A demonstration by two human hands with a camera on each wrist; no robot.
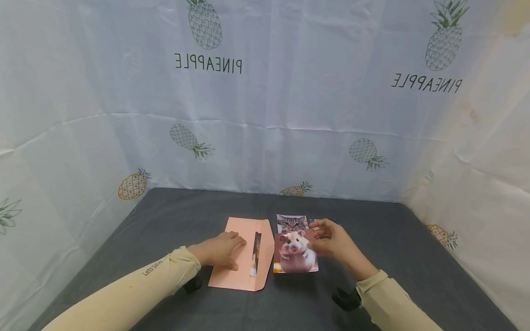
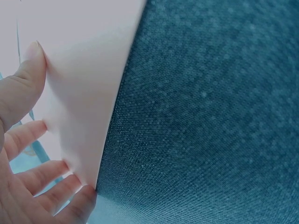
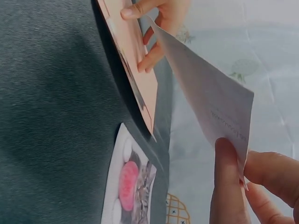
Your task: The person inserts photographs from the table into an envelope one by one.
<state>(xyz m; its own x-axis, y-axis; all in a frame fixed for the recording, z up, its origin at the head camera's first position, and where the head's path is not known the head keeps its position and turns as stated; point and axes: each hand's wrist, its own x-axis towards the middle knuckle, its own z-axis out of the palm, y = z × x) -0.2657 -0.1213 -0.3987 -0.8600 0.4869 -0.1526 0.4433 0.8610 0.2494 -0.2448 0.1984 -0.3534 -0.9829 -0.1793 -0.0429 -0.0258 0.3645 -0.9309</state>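
A pink envelope (image 1: 223, 277) lies on the dark cloth with its flap side to the right. Through its long slot a strip of a picture (image 1: 256, 253) shows. On the envelope my left hand (image 1: 218, 250) rests, fingers spread and fingertips touching the paper. My right hand (image 1: 336, 241) pinches a hamster photo card (image 1: 296, 261) by its right edge, between thumb and fingers. In the right wrist view the card's pale back (image 3: 205, 84) bears faint writing, and it is tilted above the table. Partly behind it, a cat photo card (image 1: 291, 222) lies on the cloth.
Something dark and flat (image 1: 315, 221), mostly hidden by my right hand, lies beside the cat card. A dark cloth (image 1: 186, 207) covers the table. White pineapple-print curtains (image 1: 265, 92) enclose the back and both sides.
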